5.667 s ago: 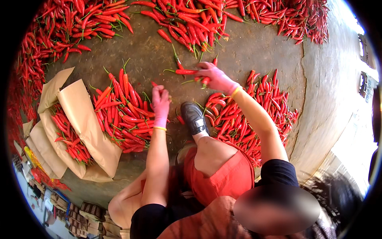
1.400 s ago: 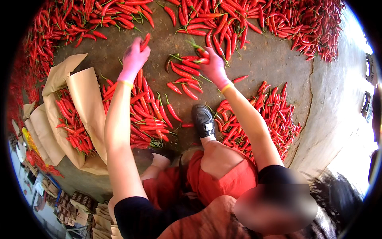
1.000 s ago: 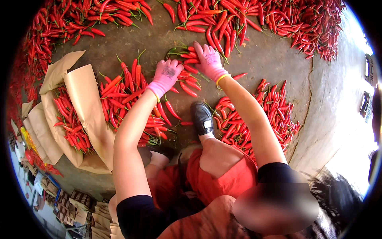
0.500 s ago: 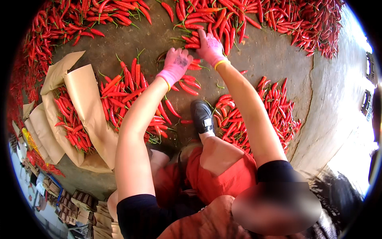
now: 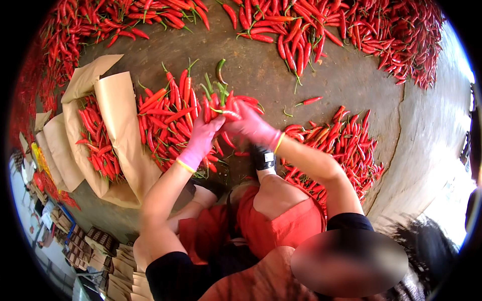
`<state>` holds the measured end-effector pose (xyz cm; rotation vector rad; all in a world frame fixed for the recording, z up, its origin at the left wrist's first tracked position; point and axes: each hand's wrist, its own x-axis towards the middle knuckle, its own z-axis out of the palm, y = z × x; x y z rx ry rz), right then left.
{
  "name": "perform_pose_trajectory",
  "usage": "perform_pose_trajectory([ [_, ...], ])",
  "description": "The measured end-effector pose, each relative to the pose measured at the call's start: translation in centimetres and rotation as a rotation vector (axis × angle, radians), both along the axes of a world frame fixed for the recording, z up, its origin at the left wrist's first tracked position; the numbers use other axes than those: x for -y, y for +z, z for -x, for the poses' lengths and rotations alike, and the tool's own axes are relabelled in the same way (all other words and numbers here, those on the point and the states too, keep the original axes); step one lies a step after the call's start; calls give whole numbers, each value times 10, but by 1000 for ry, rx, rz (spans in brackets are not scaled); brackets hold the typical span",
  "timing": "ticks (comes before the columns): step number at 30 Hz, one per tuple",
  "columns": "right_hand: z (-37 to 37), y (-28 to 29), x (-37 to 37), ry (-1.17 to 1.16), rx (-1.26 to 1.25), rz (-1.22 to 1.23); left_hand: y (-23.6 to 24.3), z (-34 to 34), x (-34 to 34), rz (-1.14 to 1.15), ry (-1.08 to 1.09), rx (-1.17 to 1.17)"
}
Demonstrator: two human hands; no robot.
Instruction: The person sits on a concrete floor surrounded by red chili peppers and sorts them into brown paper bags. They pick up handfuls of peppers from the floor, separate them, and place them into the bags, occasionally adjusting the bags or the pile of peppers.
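Observation:
Between my two hands is a bunch of red chili peppers, their green stems pointing up and away from me. Pink gloves with yellow cuffs cover both hands. My left hand grips the bunch from the left, its fingers partly hidden by the peppers. My right hand, a little blurred, closes around the bunch from the right. Just beyond them a dark brownish chili lies alone on the floor. Close to my left hand is a pile of red chilies.
A brown paper bag with chilies inside lies open at the left. Another chili pile sits right of my shoe. Large heaps spread along the far side. One loose chili rests on the concrete floor.
Both hands have drawn back toward me from the far heap and come together. A bunch of chilies is now lifted between them; the dark chili is left uncovered on the floor.

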<state>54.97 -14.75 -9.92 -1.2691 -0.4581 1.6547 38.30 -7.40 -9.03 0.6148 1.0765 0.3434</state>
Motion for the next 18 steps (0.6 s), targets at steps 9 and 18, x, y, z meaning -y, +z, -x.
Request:
perform_pose_trajectory([
  [9, 192, 97, -126, 193, -215, -646, 182, 267, -127, -447, 0, -483],
  [18, -8, -63, -97, 714, 1762, -393, 45, 324, -135, -1245, -339, -1608],
])
